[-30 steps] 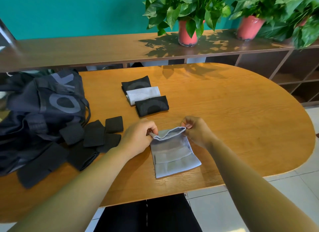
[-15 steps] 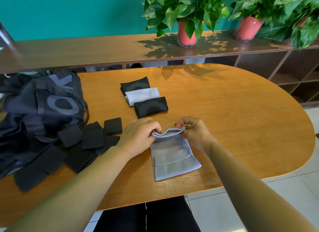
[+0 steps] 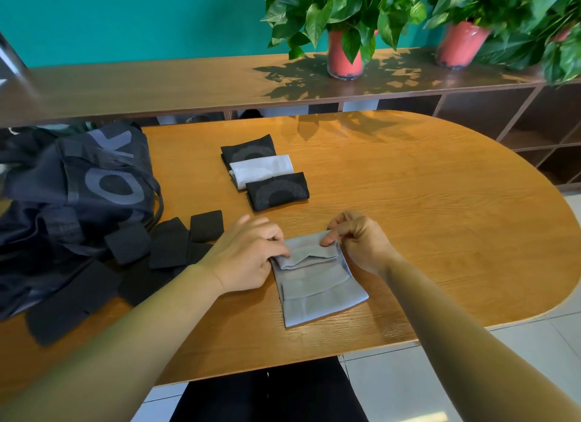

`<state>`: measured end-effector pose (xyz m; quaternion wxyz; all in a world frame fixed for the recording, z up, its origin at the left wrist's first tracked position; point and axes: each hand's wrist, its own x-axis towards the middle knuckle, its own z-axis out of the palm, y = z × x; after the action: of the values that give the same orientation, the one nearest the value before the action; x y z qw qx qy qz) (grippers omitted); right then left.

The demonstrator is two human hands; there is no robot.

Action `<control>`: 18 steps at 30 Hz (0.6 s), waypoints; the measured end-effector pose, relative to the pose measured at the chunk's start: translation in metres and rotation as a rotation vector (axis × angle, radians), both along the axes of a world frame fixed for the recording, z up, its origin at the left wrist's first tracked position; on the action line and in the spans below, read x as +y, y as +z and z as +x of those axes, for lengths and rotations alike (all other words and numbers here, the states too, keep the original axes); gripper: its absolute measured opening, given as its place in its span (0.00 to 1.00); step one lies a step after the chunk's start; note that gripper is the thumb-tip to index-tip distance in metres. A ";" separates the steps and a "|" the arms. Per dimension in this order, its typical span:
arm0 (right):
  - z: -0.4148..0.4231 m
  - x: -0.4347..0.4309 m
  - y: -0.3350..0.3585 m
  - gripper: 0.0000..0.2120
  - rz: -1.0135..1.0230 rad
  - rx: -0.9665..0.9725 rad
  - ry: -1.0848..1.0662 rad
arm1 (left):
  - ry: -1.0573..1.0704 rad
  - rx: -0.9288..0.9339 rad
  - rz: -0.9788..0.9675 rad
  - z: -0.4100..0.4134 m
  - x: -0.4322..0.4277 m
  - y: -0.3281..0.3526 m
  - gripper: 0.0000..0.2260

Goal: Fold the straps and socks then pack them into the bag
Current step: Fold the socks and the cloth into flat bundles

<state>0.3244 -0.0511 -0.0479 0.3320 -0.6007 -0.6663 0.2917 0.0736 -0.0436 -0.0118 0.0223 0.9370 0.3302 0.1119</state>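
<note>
Fingers (image 3: pixel 278 251) curl and pinch the folded top edge of the grey sock (image 3: pixel 317 291).
The left hand (image 3: pixel 243 258) grips its left corner, the right hand (image 3: pixel 360 241) its right corner, on the table (image 3: pixel 440 220).

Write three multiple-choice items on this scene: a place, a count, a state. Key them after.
1. Where does the dark bag lie?
A. on the table's left end
B. on the shelf beside the plants
C. on the floor
2. How many folded socks sit in the row at mid-table?
A. two
B. three
C. five
3. How is the grey sock?
A. rolled into a ball
B. flat, top edge turned over, pinched by the left hand and right hand
C. packed in the bag
Key: 1 A, it slumps at left; 2 B, black, white, black; 3 B, both hands pinch its top.
</note>
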 end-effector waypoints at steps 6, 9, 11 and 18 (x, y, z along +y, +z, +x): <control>-0.027 -0.030 0.034 0.20 0.194 -0.185 0.052 | 0.179 -0.012 -0.283 0.030 -0.037 0.016 0.28; -0.048 -0.053 0.032 0.30 0.138 -0.572 0.236 | 0.310 0.185 -0.296 0.048 -0.057 0.004 0.29; -0.045 -0.062 0.021 0.40 0.069 -0.723 0.255 | 0.347 0.276 -0.274 0.048 -0.065 -0.006 0.30; -0.033 -0.070 0.001 0.47 -0.004 -0.746 0.196 | 0.403 0.259 -0.192 0.040 -0.078 -0.026 0.31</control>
<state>0.2916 -0.1214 -0.0465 0.0359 -0.5995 -0.7950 0.0849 0.1139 -0.1217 -0.0374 0.0460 0.8523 0.5196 -0.0390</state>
